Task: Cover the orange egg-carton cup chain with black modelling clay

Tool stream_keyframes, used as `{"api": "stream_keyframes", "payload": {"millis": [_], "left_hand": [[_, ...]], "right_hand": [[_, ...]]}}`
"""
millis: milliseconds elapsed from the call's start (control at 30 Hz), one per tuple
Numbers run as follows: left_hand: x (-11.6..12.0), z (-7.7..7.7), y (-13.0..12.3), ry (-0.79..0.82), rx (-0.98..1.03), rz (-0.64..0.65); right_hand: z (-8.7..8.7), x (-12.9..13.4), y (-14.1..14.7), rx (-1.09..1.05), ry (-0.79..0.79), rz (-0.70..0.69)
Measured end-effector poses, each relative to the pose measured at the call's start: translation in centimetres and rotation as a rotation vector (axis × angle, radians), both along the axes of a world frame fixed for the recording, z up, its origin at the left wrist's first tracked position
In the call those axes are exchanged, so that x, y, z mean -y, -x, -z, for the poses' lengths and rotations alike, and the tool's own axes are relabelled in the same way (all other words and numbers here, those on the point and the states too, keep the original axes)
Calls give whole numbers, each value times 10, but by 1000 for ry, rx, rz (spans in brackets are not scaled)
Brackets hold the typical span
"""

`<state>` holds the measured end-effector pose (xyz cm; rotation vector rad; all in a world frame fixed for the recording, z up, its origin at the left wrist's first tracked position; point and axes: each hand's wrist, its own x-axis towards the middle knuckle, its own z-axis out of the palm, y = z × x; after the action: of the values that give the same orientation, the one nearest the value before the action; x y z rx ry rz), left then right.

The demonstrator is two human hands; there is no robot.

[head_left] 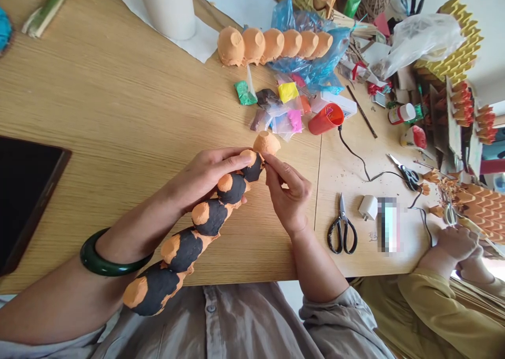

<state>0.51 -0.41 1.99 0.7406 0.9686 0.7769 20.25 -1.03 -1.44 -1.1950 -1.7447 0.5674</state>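
Orange cup strip (201, 213): located in both of your hands above the near part of the surface (118, 101), running diagonally from its largest cup, close to your body, to its smallest cups, farther off.

Done: black material (193, 248) coats part of five of the six cups, counting from the largest. Each coated cup shows a bare orange tip and ragged orange along its lower edge.

Left: the sixth cup (266, 143), at the far end, shows no black on its visible side. The covering on this strip can be judged well advanced. Whether the hidden side is coated, you cannot tell from this view.

Grip state: your left grip (207, 172) is closed around the strip, thumb on the tip of the fifth cup. Your right grip (290, 190) is narrow, thumb and forefinger at the joint of the fifth and sixth cups; you cannot tell whether loose material is pinched there.

Reference: a second strip (273, 45) on the surface, beyond the coloured packets (287, 92), shows six uncoated cups.
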Motion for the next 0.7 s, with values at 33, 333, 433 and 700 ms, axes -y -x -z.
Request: {"api": "stream_keyframes", "payload": {"millis": [33, 333, 433, 700], "left_hand": [[0, -1, 0, 4, -6, 6], [1, -2, 6, 20, -39, -2], [0, 0, 11, 70, -12, 13], [-4, -4, 6, 191, 20, -79]], "right_hand": [[-1, 1, 0, -28, 53, 9], [-3, 7, 0, -141, 274, -116], [4, 9, 0, -193, 278, -175], [1, 7, 5, -149, 361, -231]]}}
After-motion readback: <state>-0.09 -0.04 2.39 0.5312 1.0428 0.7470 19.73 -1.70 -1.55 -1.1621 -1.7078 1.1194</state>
